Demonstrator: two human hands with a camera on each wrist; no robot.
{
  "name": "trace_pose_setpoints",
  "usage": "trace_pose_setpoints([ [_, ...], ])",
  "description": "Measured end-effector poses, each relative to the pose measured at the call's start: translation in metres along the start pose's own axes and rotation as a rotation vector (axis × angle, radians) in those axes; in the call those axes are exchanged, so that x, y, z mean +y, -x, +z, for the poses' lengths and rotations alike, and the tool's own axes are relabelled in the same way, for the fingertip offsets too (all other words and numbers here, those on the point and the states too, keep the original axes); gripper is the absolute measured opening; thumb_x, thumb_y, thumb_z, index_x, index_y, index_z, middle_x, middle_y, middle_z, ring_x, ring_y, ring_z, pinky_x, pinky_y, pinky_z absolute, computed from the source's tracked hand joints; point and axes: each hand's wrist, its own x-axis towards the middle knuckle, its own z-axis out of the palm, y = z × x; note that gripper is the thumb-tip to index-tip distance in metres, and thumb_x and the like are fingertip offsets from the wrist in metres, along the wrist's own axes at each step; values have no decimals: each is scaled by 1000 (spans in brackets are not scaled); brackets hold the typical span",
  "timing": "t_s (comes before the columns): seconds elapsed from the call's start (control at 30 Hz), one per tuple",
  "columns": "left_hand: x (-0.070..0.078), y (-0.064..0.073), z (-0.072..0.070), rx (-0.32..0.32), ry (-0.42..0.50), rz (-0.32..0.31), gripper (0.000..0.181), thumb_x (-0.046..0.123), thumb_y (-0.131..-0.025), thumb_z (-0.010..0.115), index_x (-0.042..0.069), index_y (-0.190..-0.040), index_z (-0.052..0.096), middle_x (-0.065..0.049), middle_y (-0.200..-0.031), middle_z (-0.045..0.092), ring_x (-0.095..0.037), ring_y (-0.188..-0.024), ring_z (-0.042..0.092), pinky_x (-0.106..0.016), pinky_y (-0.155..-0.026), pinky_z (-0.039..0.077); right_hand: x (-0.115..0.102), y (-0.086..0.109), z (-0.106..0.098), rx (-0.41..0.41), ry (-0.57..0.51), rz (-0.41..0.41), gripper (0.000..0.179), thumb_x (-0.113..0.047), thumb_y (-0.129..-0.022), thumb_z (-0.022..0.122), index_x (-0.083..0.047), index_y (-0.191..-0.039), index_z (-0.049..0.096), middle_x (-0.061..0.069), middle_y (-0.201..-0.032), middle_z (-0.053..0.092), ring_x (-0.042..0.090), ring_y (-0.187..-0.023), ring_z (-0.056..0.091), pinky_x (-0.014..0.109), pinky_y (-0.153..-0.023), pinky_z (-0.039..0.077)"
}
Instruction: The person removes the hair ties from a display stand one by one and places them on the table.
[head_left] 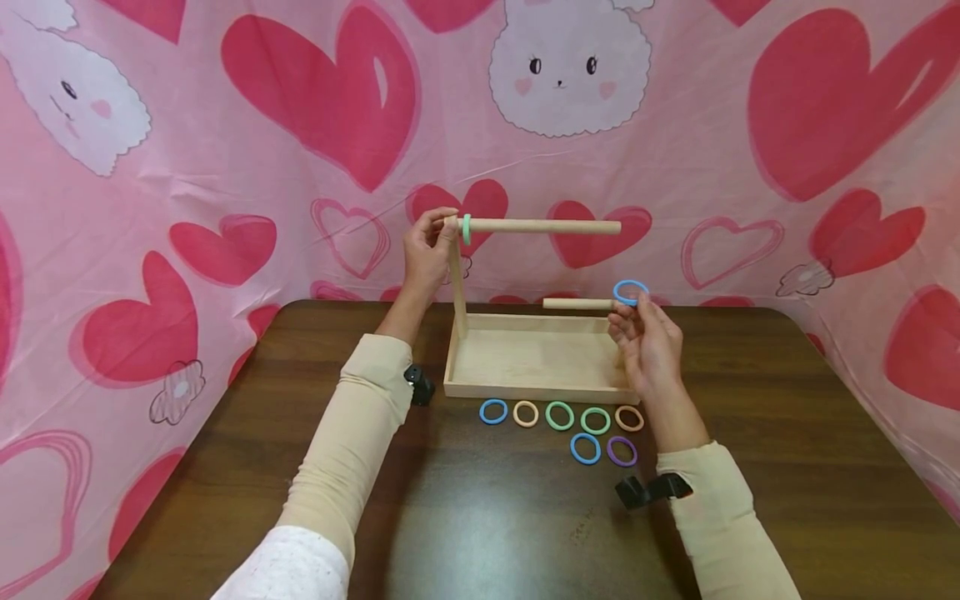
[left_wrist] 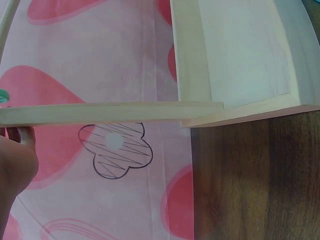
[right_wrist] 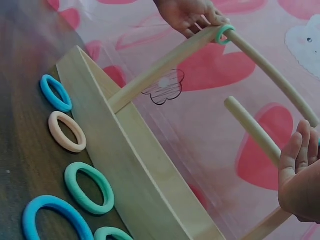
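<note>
A wooden stand has a shallow tray base (head_left: 540,393), a tall left post (head_left: 457,287), a long upper rod (head_left: 555,226) and a shorter lower rod (head_left: 577,304). My left hand (head_left: 427,250) holds the top of the tall post between thumb and fingers. Right beside those fingers, a light green ring (head_left: 467,229) hangs around the upper rod. With thumb and fingers, my right hand (head_left: 651,342) pinches a blue ring (head_left: 616,292) close to the right end of the lower rod. That hand covers most of the short right post; in the right wrist view the ring is mostly hidden.
In front of the tray lie several loose rings, among them a blue ring (head_left: 482,413), an orange ring (head_left: 515,414), a green ring (head_left: 548,416) and a purple ring (head_left: 610,451). A pink heart-patterned cloth (head_left: 375,242) hangs behind the dark wooden table (head_left: 487,525).
</note>
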Motion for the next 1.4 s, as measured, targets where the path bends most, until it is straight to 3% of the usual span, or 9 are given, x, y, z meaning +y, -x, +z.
trace_pose_setpoints([
  [0.33, 1, -1, 0, 0, -4, -5, 21, -1, -97, 62, -11, -116, 64, 14, -85, 64, 1, -82, 60, -18, -75, 50, 5, 6, -5, -78, -20, 37, 29, -19, -106, 50, -8, -92, 72, 2, -72, 72, 11, -65, 72, 22, -64, 58],
  [0.57, 3, -1, 0, 1, -15, -18, 21, -1, -97, 63, -10, -116, 64, 0, -92, 69, 0, -83, 60, -18, -76, 50, 7, 8, -10, -110, -3, 54, 32, -22, -107, 47, -10, -95, 74, 0, -73, 72, 10, -68, 72, 20, -66, 58],
  [0.83, 4, -1, 1, 3, -14, -20, 22, -2, -97, 63, -11, -116, 64, 12, -87, 64, 0, -82, 60, -18, -76, 50, 10, 13, -16, -117, 7, 109, 28, -22, -106, 50, -10, -93, 71, 0, -75, 72, 10, -68, 71, 21, -68, 58],
  [1.07, 4, 0, 0, 7, -25, -19, 22, -1, -97, 63, -11, -116, 64, 1, -92, 68, 0, -82, 61, -18, -76, 51, 16, 17, -21, -113, 30, 126, 27, -22, -106, 50, -10, -92, 70, -1, -75, 71, 10, -67, 71, 21, -67, 57],
  [1.23, 3, 0, 0, 7, -15, -20, 22, 0, -97, 63, -11, -117, 64, 11, -87, 65, 0, -81, 60, -18, -75, 50, 19, 19, -22, -133, 67, 130, 31, -24, -107, 49, -13, -90, 72, -3, -75, 72, 8, -69, 71, 20, -69, 57],
  [1.4, 3, 1, 1, 7, -10, -14, 22, -1, -96, 64, -11, -116, 64, 11, -88, 66, 0, -82, 61, -18, -76, 50, 22, 21, -23, -145, 101, 138, 32, -26, -107, 49, -14, -88, 72, -4, -74, 72, 7, -69, 70, 19, -70, 57],
])
